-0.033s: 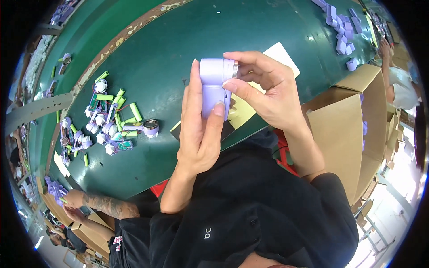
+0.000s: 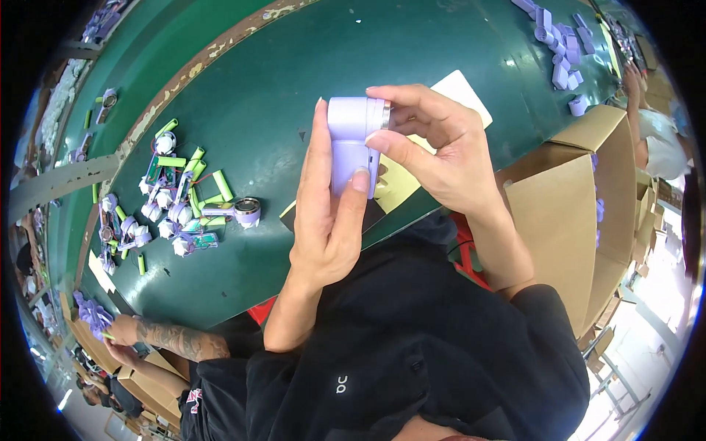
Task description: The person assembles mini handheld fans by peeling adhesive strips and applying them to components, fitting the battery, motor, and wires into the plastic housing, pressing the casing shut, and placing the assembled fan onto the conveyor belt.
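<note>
A lavender handheld device casing (image 2: pixel 348 117), with a rounded head, a flat lower body and a shiny metal ring at its right end, is held up over the table's near part. My left hand (image 2: pixel 323 213) is closed along its left side, fingers behind the edge and thumb pressed on the lower body. At the ringed end, my right hand (image 2: pixel 441 143) pinches the casing between forefinger on top and thumb below. Beneath the hands lie a yellow sheet (image 2: pixel 401 184) and a white card (image 2: pixel 463 95), both partly covered.
On the left of the green table (image 2: pixel 279 81) lie green cylindrical batteries (image 2: pixel 222 185) among lavender fan-like assemblies (image 2: pixel 248 212). Lavender shells (image 2: pixel 562 55) are piled far right. An open cardboard box (image 2: pixel 559 220) stands at my right. A co-worker's tattooed arm (image 2: pixel 176 339) reaches in at lower left.
</note>
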Action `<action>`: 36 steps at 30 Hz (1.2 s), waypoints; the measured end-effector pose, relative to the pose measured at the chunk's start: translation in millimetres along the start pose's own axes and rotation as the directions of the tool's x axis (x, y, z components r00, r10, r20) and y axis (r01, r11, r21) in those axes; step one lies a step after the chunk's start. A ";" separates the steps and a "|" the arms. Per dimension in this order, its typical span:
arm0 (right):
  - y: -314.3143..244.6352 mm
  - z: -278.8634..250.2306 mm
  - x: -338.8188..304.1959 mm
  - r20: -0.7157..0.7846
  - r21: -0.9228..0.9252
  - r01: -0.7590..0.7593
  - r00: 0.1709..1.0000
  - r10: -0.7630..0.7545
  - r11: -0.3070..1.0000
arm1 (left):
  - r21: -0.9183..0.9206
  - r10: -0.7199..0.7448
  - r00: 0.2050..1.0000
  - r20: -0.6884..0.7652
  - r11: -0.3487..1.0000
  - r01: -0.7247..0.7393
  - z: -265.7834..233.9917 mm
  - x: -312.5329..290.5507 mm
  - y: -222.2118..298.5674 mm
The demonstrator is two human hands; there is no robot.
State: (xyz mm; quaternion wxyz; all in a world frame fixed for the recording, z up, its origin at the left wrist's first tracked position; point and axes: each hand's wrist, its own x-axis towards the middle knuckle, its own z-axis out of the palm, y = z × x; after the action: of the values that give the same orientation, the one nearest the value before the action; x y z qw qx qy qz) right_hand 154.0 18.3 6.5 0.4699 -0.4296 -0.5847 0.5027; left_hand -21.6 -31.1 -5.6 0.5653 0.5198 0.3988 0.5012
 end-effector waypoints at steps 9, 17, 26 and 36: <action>1.8 -9.5 3.6 0.030 -0.158 0.171 0.985 -0.169 0.973 | -0.232 -0.119 0.990 0.071 0.964 0.132 -2.8 -1.7 -1.2; -2.2 0.1 7.9 0.048 -0.095 0.088 0.995 -0.083 0.992 | -0.486 -0.169 0.946 0.276 0.825 0.289 4.5 -7.3 -3.4; 1.2 4.7 8.4 -0.045 -0.087 0.214 0.975 -0.219 0.973 | -0.577 -0.369 0.906 0.209 0.701 0.419 -0.5 -6.0 -2.4; 5.2 6.2 10.7 -0.117 -0.148 0.231 0.961 -0.249 0.962 | -0.454 -0.340 0.935 -0.100 0.852 0.261 23.0 -14.4 9.1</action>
State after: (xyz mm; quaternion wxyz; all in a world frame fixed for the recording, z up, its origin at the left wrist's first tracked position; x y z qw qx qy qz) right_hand 146.1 28.3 2.3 0.5360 -0.4187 -0.6318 0.3717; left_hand -3.2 -49.9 5.6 0.7007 0.2653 0.4021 0.5263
